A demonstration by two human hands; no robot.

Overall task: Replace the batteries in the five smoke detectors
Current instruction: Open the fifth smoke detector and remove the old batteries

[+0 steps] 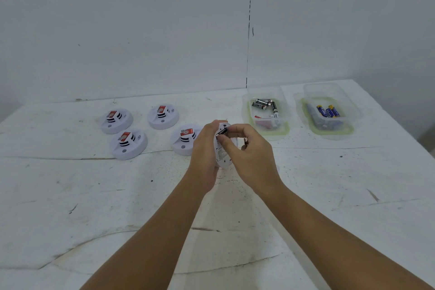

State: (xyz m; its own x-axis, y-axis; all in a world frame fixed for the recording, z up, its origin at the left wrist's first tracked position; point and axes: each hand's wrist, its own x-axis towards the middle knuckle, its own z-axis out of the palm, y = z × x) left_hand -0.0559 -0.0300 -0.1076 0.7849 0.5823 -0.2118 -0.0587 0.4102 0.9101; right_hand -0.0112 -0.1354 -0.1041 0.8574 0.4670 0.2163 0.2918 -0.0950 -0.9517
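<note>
A scuffed white table [94,207] bears two clear plastic tubs [266,115] [329,113] of batteries and four round white smoke detectors [117,121] [163,116] [128,144] [184,139]. Above it, the left hand [203,148] grips a fifth white detector [221,153] on edge; the right hand [247,150] pinches a small black battery [222,132] at its back.

White-covered bench [98,195]: surface scuffed, with dark specks, smudges and long curved crease lines across the near half. A straight seam crosses it from left to right around mid-depth. Far edge meets a plain pale grey wall [117,19]. Wall shows a thin dark vertical seam [249,26] right of centre, running from the top of view down to the bench edge, with a short dark mark just beside it. Small dark fleck on the wall at left.
</note>
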